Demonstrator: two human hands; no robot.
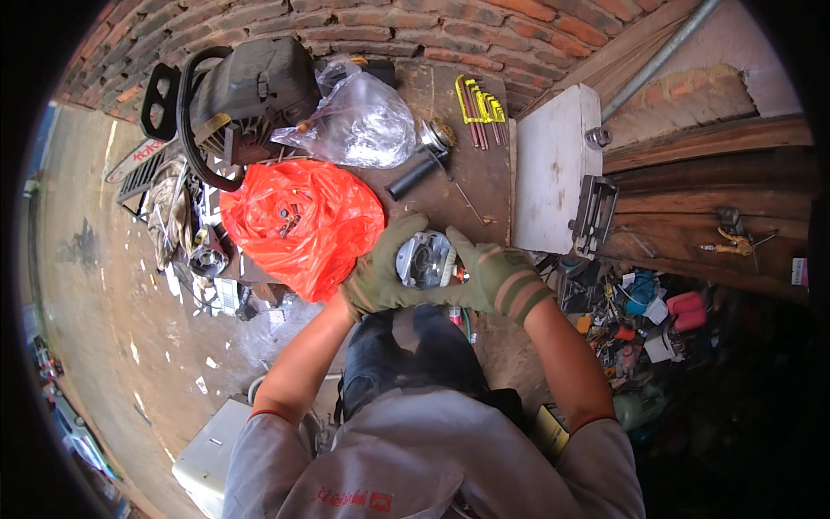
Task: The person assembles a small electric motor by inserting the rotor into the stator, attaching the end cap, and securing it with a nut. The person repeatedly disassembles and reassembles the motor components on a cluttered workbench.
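Both my hands wear green work gloves. A silver cast-metal engine part (425, 259) with a hollow top sits between them, just over the bench's near edge. My left hand (385, 266) closes around its left side, and my right hand (494, 275) grips it from the right, fingers curled beneath. A small orange-copper piece shows by my right thumb. The part's underside is hidden by the gloves. Close to my left hand lies a red plastic bag (346, 203), spread out with small metal pieces on it. Beyond the part rests a black cylindrical handle (417, 176).
A chainsaw body (259, 91) stands at the back left, beside a clear plastic bag (370, 121). A yellow hex key set (481, 108) lies near the brick wall (415, 35). On the right are a white panel (553, 177) and a vise-like metal fixture (595, 216). Clutter covers the lower right.
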